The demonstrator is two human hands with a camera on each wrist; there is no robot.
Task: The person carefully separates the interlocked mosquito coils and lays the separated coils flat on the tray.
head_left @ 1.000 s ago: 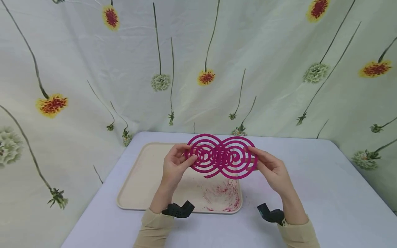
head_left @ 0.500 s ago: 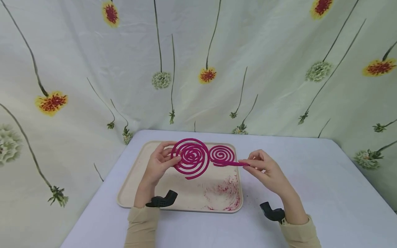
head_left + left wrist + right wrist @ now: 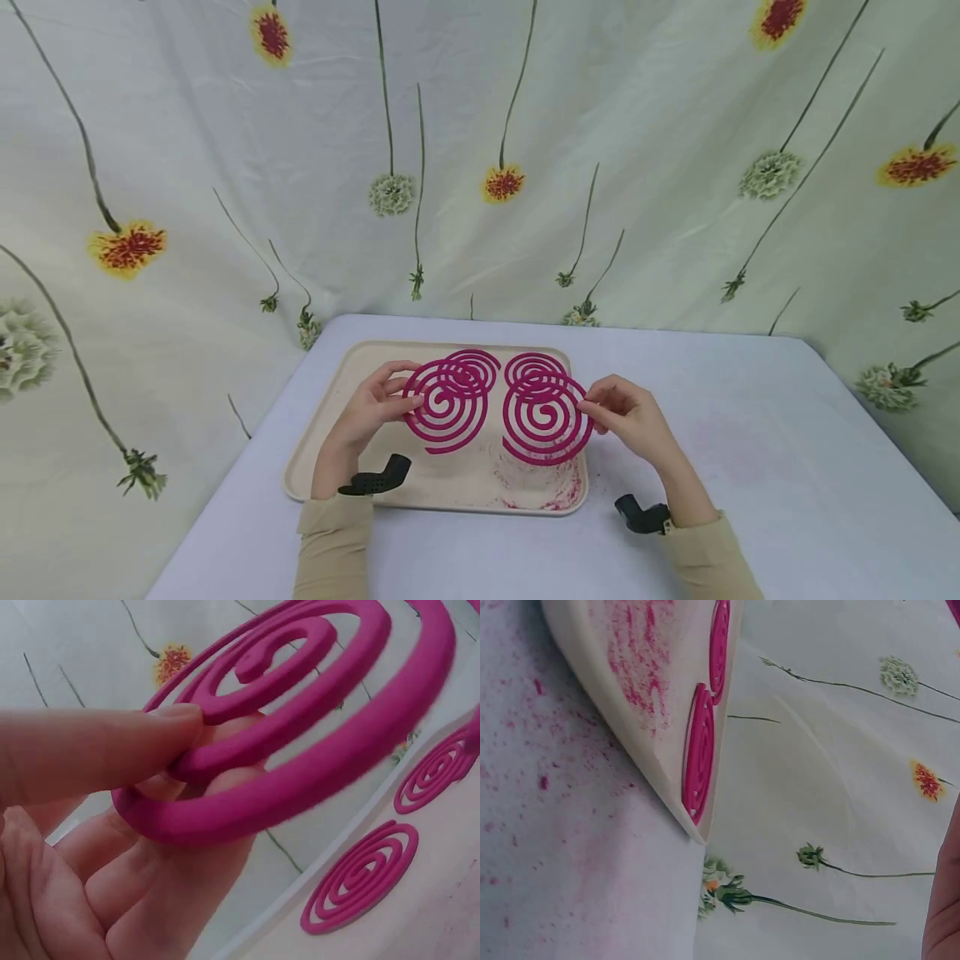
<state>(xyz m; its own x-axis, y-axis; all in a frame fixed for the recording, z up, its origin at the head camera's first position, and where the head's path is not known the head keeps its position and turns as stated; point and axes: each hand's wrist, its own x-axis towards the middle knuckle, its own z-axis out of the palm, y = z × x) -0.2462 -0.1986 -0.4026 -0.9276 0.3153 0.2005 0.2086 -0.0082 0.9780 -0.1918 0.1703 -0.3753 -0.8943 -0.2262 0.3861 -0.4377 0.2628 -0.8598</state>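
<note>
Over the tan tray (image 3: pixel 360 467), my left hand (image 3: pixel 367 412) pinches a magenta mosquito coil (image 3: pixel 444 407) by its left side. In the left wrist view the thumb lies across the coil's (image 3: pixel 322 769) rings, with fingers behind. My right hand (image 3: pixel 626 417) pinches a second mosquito coil (image 3: pixel 547 414) by its right edge. Both held coils are raised, tilted and apart from each other. Behind them, two more coils lie flat side by side at the tray's back, the left one (image 3: pixel 480 357) and the right one (image 3: pixel 534 358) partly covered. The right wrist view shows only a strip of my right hand (image 3: pixel 943 907).
Reddish crumbs (image 3: pixel 558 467) are smeared over the tray's front right corner. More pink specks (image 3: pixel 544 782) lie on the white tabletop (image 3: pixel 712 467) beside it. A flower-printed cloth (image 3: pixel 652 150) hangs behind the table.
The two held coils overlapped a second ago and now stand apart. My left hand has moved left and lower. The right hand's coil turned edge-on, then back to face me.
</note>
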